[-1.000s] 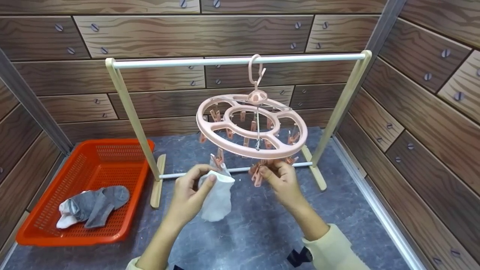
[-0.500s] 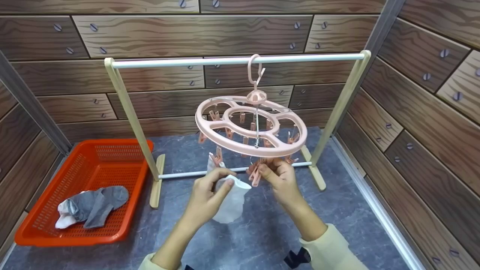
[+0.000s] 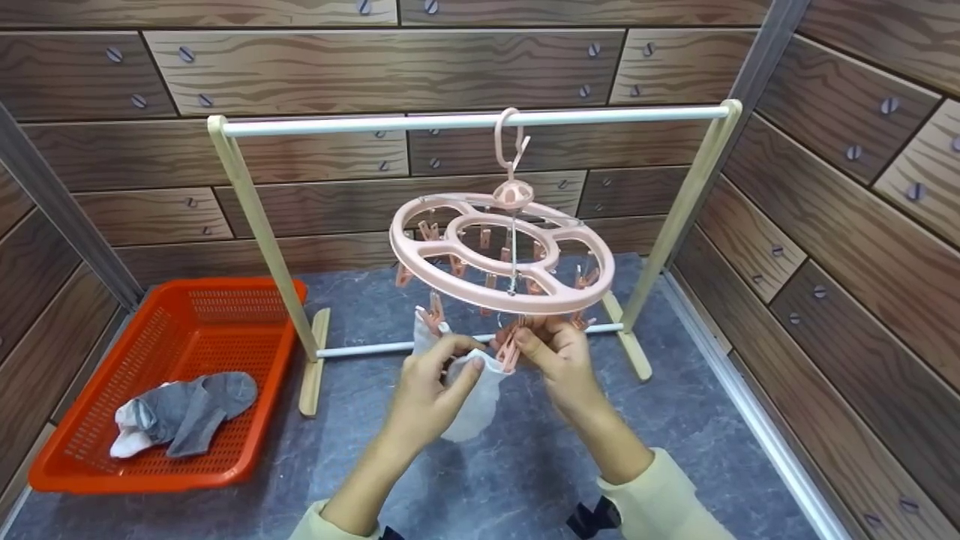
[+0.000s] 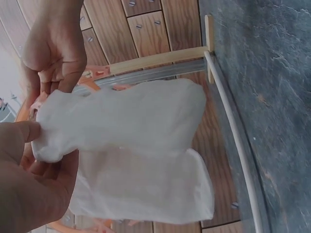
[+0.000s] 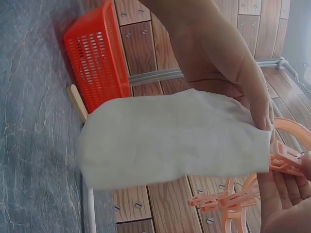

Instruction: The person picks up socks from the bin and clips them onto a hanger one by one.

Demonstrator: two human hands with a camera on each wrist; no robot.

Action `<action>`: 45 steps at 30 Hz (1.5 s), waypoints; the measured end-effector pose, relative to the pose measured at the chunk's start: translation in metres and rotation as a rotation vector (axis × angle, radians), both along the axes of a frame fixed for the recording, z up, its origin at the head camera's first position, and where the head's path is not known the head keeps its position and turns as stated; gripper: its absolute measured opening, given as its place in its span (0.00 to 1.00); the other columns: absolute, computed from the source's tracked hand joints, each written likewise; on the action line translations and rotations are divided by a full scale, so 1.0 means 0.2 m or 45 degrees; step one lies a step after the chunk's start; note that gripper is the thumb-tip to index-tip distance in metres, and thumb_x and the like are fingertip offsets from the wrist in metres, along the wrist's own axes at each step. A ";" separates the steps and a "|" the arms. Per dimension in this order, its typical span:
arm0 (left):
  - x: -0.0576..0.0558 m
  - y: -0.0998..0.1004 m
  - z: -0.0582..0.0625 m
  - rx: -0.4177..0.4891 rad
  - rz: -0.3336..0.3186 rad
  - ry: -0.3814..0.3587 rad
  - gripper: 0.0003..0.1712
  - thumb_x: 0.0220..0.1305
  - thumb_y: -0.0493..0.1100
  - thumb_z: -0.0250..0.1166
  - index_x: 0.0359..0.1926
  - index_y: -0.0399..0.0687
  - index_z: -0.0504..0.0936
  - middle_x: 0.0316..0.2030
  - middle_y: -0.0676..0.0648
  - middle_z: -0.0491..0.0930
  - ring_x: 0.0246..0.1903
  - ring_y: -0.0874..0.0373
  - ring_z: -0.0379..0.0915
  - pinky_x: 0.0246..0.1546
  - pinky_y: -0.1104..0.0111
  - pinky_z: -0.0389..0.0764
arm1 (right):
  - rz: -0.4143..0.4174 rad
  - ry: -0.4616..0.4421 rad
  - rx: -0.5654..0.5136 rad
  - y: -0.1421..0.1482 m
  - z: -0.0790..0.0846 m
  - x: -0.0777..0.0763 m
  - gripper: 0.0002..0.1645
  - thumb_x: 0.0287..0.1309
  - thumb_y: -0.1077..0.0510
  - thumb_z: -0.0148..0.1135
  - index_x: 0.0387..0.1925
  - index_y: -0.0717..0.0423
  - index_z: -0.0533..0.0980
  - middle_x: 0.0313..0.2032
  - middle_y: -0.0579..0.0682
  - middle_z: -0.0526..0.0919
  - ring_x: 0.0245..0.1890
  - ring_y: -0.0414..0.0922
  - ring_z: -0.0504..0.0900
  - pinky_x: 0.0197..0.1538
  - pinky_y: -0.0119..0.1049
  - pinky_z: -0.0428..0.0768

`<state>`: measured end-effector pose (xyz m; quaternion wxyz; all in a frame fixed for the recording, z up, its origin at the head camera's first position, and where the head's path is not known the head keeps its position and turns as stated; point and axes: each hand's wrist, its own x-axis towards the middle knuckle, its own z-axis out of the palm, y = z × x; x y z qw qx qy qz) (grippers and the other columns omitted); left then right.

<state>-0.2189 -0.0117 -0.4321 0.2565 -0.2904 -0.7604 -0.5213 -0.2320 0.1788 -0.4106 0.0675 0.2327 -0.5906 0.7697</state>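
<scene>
My left hand (image 3: 429, 397) pinches a white sock (image 3: 478, 405) by its cuff, and the sock's foot hangs down below the fingers. My right hand (image 3: 564, 367) squeezes a pink clothespin (image 3: 508, 351) under the front rim of the round pink drying hanger (image 3: 480, 290). The cuff's edge overlaps the lower end of that clothespin in the head view; the right wrist view has the clothespin (image 5: 286, 159) right at the sock's opening. Just behind, a second white sock (image 4: 146, 184) hangs from another clothespin (image 3: 432, 319), partly hidden by the left hand in the head view.
The hanger hooks over the white bar (image 3: 337, 126) of a wooden-legged rack (image 3: 259, 225). More pink clothespins dangle around its rings. At left, an orange basket (image 3: 247, 457) on the dark floor (image 3: 525, 480) holds grey and white socks (image 3: 184, 412). Wood-patterned walls (image 3: 300, 75) enclose the space.
My left hand has carried the white sock rightward, bringing its cuff up to the clothespin. The right hand stays almost in place, still squeezing the clothespin.
</scene>
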 end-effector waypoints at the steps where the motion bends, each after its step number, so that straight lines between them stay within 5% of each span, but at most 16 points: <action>1: 0.00 0.01 0.00 0.000 0.009 -0.008 0.04 0.67 0.41 0.65 0.42 0.53 0.83 0.34 0.60 0.84 0.20 0.71 0.66 0.21 0.75 0.72 | -0.005 -0.003 0.002 0.00 0.00 0.00 0.05 0.70 0.67 0.54 0.40 0.66 0.75 0.34 0.54 0.86 0.34 0.44 0.87 0.38 0.35 0.86; 7: 0.01 0.03 0.02 -0.026 0.107 0.005 0.04 0.65 0.40 0.67 0.40 0.49 0.82 0.34 0.58 0.86 0.34 0.65 0.80 0.35 0.69 0.82 | -0.030 -0.057 -0.002 -0.01 0.01 0.01 0.04 0.69 0.67 0.55 0.39 0.66 0.75 0.34 0.54 0.85 0.34 0.44 0.88 0.38 0.33 0.86; 15: 0.01 0.06 0.01 -0.020 0.256 0.014 0.02 0.63 0.40 0.67 0.36 0.48 0.81 0.26 0.58 0.83 0.23 0.67 0.72 0.25 0.73 0.76 | -0.028 0.016 -0.002 -0.01 0.01 0.00 0.06 0.69 0.70 0.53 0.40 0.74 0.73 0.33 0.56 0.86 0.33 0.44 0.87 0.38 0.34 0.86; 27: 0.00 0.08 0.01 0.094 0.052 -0.069 0.05 0.68 0.45 0.65 0.40 0.49 0.82 0.36 0.56 0.83 0.31 0.61 0.76 0.30 0.71 0.80 | -0.031 0.125 0.000 -0.02 -0.01 -0.01 0.10 0.69 0.71 0.52 0.39 0.82 0.70 0.34 0.61 0.85 0.27 0.42 0.84 0.34 0.32 0.83; 45: -0.01 0.07 -0.01 0.090 0.036 -0.075 0.05 0.69 0.46 0.65 0.42 0.51 0.82 0.35 0.59 0.82 0.24 0.65 0.70 0.21 0.72 0.75 | -0.163 0.009 0.118 -0.03 0.00 0.01 0.13 0.66 0.69 0.58 0.46 0.79 0.73 0.38 0.54 0.86 0.41 0.44 0.87 0.45 0.34 0.85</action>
